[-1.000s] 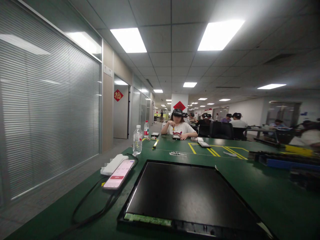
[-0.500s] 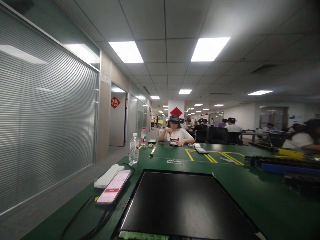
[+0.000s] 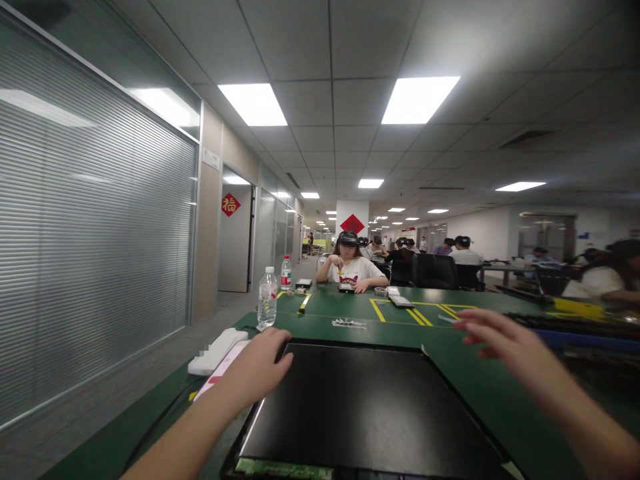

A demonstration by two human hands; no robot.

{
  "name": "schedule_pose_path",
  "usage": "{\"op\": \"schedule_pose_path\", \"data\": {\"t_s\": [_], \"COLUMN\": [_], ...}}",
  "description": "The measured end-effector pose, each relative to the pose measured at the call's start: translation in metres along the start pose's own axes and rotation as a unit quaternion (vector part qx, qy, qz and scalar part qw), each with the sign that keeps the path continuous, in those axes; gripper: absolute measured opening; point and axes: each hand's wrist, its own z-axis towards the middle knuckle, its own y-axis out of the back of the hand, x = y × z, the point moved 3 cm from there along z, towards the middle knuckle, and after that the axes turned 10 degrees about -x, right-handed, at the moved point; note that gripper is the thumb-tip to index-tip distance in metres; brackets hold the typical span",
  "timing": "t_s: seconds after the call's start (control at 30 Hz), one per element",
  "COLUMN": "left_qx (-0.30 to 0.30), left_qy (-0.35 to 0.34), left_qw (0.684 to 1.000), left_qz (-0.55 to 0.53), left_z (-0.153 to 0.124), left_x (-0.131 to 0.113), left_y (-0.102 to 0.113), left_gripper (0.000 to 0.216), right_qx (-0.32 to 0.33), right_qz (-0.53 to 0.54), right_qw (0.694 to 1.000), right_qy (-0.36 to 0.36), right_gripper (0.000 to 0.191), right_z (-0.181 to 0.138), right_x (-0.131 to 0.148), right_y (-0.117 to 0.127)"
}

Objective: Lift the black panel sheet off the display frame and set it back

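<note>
A black flat display panel (image 3: 360, 407) lies face up in front of me, with a strip of green circuit board (image 3: 283, 469) along its near edge. Over the panel's far left corner is my left hand (image 3: 263, 363), thumb and fingers apart; whether it touches the frame I cannot tell. My right hand (image 3: 497, 337) hovers beyond the panel's right side, fingers stretched out and holding nothing. A phone (image 3: 220, 373) with a lit pink screen lies left of the panel, partly hidden behind my left forearm.
A clear water bottle (image 3: 267, 298) and a white box-like item (image 3: 217, 351) stand at the green table's (image 3: 310, 327) left. Small metal pieces (image 3: 349, 323) lie behind the panel. Dark parts (image 3: 590, 360) line the right. A person (image 3: 350, 270) sits opposite.
Both my hands have come into view from below, the left to the panel's far left corner, the right out over the right side. The panel stays in place.
</note>
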Motion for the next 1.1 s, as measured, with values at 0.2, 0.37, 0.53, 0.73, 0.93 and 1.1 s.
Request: {"op": "schedule_pose_path", "data": {"t_s": [0.2, 0.37, 0.53, 0.73, 0.93, 1.1], "left_qx": [0.184, 0.166, 0.139, 0.112, 0.037, 0.010], "left_qy": [0.135, 0.152, 0.139, 0.161, 0.276, 0.405], "left_qw": [0.968, 0.972, 0.979, 0.980, 0.947, 0.840], "left_qz": [0.100, 0.073, 0.059, 0.020, -0.161, -0.361], "left_z": [-0.002, -0.011, -0.017, -0.017, -0.006, -0.010], "left_x": [0.063, 0.076, 0.080, 0.080, 0.086, 0.089], "left_y": [-0.074, -0.097, -0.108, -0.103, -0.098, -0.104], "left_gripper": [0.033, 0.031, 0.028, 0.025, 0.022, 0.032], "right_qx": [0.145, 0.136, 0.141, 0.120, 0.138, 0.139], "right_qz": [-0.183, -0.213, -0.218, -0.229, -0.238, -0.231], "right_qw": [0.970, 0.965, 0.963, 0.964, 0.958, 0.959], "right_qy": [-0.063, -0.064, -0.065, -0.057, -0.083, -0.090], "right_gripper": [0.033, 0.039, 0.053, 0.048, 0.051, 0.050], "right_z": [0.001, 0.000, -0.013, -0.016, -0.016, -0.016], "right_x": [-0.103, -0.131, -0.134, -0.144, -0.136, -0.140], "right_y": [-0.077, -0.080, -0.075, -0.079, -0.078, -0.078]}}
